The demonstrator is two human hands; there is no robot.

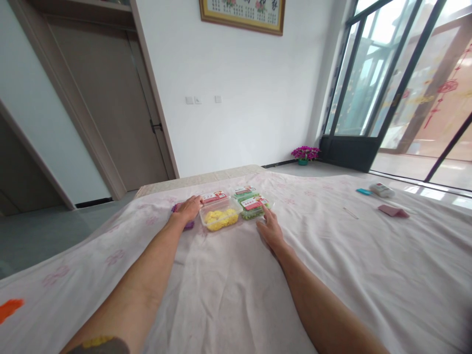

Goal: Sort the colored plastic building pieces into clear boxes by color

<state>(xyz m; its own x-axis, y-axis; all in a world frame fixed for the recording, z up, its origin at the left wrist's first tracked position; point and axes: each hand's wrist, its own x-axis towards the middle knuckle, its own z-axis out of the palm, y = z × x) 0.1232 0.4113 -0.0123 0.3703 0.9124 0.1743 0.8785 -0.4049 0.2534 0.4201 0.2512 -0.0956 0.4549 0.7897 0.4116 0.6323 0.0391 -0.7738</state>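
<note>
A clear plastic box [220,219] with yellow pieces inside stands in the middle of the bed, its top apparently open. Behind it lies a clear lid with a red and white label [214,196]. My left hand [189,210] reaches over a purple item [189,225], fingers stretched toward the box's left rim and the lid. The purple item is mostly hidden under that hand. To the right are two closed boxes with green contents, a nearer one [252,206] and a farther one [244,190]. My right hand [272,227] is open beside the nearer green box, index finger at its right edge.
The bed's wrinkled white sheet [228,295] spreads all round. On the right lie a pink folded cloth [393,211], a white packet [382,190], a blue item [364,191] and a thin white stick [350,213]. Something orange [10,309] sits at the left edge.
</note>
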